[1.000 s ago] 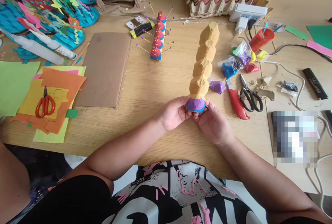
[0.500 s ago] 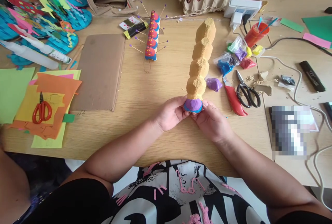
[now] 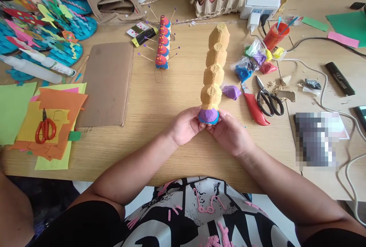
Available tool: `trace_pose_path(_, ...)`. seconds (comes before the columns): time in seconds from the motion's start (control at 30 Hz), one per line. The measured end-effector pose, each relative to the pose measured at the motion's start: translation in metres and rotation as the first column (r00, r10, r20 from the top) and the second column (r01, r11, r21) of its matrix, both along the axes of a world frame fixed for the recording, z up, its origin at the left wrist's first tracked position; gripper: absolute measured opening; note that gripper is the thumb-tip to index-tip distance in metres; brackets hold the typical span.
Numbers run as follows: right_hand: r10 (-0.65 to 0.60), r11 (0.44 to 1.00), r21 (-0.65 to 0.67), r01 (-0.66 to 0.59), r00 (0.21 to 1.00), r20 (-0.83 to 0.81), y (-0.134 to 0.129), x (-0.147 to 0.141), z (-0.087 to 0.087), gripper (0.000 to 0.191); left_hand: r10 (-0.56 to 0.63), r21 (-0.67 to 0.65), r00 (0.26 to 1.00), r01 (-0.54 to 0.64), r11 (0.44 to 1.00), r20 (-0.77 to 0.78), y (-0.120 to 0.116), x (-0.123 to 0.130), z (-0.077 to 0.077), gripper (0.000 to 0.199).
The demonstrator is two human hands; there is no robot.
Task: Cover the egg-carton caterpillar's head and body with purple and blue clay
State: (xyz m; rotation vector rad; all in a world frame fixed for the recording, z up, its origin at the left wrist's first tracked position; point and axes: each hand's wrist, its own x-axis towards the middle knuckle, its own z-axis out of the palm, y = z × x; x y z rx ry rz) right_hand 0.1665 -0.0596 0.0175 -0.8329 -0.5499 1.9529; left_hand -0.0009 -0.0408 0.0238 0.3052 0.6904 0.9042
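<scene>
A long strip of yellow egg carton (image 3: 213, 75) points away from me, its near cup covered with purple clay (image 3: 208, 115) and edged with blue clay. My left hand (image 3: 187, 125) grips that near end from the left, thumb at its side. From the right, my right hand (image 3: 233, 132) holds the same end, fingers curled partly beneath it. Some fingertips are hidden under the strip. Just right of the strip lies a purple clay packet (image 3: 231, 92). Farther off at the left stands a finished-looking red and blue caterpillar (image 3: 162, 42) with purple-tipped sticks.
Black-handled scissors (image 3: 270, 98) and a red-handled cutter (image 3: 255, 108) lie right of my hands, near bagged clay (image 3: 244, 73) and a red cup (image 3: 276, 36). Cardboard (image 3: 105, 83), coloured paper (image 3: 63, 125) and red scissors (image 3: 45, 128) lie left. Egg trays (image 3: 211, 6) are stacked behind.
The view has shifted slightly, so the table things sit a little farther left in the picture. Both hands keep the same hold on the egg carton strip.
</scene>
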Motion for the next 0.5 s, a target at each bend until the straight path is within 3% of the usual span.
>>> trace_pose_path(0.5,-0.070,0.989,0.136,0.062,0.996,0.053,0.0002,-0.0037,0.0016,0.030,0.034,-0.129,0.996,-0.023,0.991,0.087,0.0008,-0.0005,0.0035,0.010)
